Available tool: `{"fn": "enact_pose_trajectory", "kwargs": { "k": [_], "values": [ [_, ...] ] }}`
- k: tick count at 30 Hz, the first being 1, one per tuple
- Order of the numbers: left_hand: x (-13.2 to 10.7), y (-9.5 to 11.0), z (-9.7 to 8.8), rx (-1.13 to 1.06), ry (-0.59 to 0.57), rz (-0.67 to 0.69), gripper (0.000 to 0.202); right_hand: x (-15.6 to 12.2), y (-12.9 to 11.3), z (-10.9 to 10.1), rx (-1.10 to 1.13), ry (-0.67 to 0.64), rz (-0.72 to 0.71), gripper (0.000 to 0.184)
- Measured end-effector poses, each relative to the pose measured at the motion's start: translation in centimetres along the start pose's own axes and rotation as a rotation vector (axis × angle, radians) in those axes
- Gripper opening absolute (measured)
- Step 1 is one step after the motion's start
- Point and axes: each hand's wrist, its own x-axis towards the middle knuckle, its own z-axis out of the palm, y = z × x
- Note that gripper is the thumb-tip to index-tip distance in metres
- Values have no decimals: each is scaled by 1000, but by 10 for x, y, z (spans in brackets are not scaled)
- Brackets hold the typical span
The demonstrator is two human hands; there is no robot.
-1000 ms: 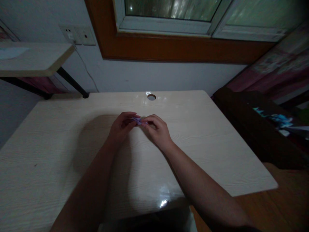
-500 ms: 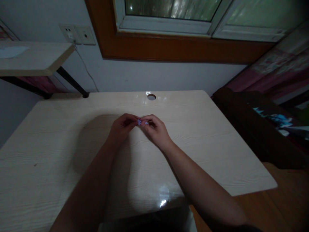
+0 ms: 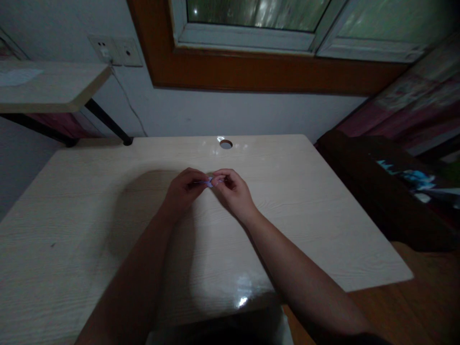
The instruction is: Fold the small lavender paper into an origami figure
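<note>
A small, thin, light-purple piece (image 3: 210, 182), perhaps folded paper, is held just above the table between my two hands. My left hand (image 3: 184, 188) pinches its left side between thumb and fingertips. On the other side, the thumb and fingers of my right hand (image 3: 234, 190) close on its right end. The fingertips nearly meet and cover most of the piece, so its full shape is hidden.
The pale wood-grain table (image 3: 287, 230) has a round cable hole (image 3: 226, 144) near its back edge. A raised shelf (image 3: 53, 88) on black legs stands at the back left. Wall sockets (image 3: 115, 50) with a white cord are behind. Dark furniture (image 3: 381, 191) flanks the right side.
My left fingers have shifted slightly on the purple piece, and more of it shows between the hands. The right fingertips have moved a little too. Both hands stay in nearly the same place.
</note>
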Motion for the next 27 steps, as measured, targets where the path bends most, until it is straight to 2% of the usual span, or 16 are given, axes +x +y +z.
{"fn": "enact_pose_trajectory", "kwargs": {
  "k": [5,13,18,22,27],
  "values": [
    [0,0,0,62,-29,65,14,1,-2,2,141,23,46,29],
    [-1,5,0,162,-15,58,14,2,-7,3,298,43,105,32],
    [-1,2,-3,215,48,73,11,2,-9,3,279,51,100,34],
    [-2,2,-4,221,93,-3,14,0,-9,3,154,47,64,24],
    [-4,3,-1,160,87,-51,20,-1,-7,-1,-46,55,-83,14]
  ]
}}
